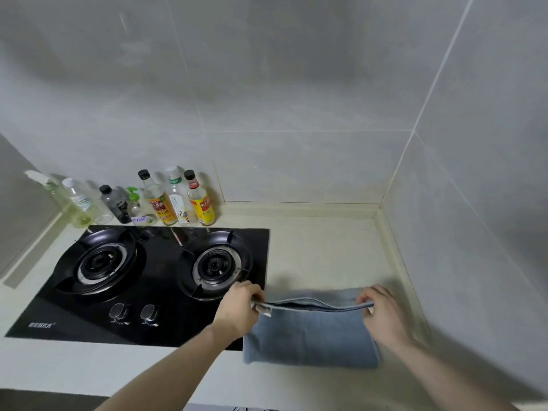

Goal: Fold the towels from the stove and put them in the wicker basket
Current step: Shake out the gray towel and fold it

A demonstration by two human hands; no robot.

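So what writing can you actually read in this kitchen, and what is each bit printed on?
None of it reads clearly.
Black glass gas stove: white brand lettering at the front left corner, too blurred to read.
Yellow-labelled bottle with black cap: red characters, too small.
Orange-labelled clear bottle: characters, too small.
Clear bottle with green neck band: print illegible.
Folded blue towel: white tag at the left hand, no legible text.

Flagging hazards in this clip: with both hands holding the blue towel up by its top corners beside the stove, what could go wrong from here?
1. The left hand pinches the blue towel right at the stove edge; the cloth could drag across the right burner or knobs.
2. The right hand grips only the corner, so the folded layers may slip apart.
3. The wicker basket is out of view, so carrying may undo the fold.
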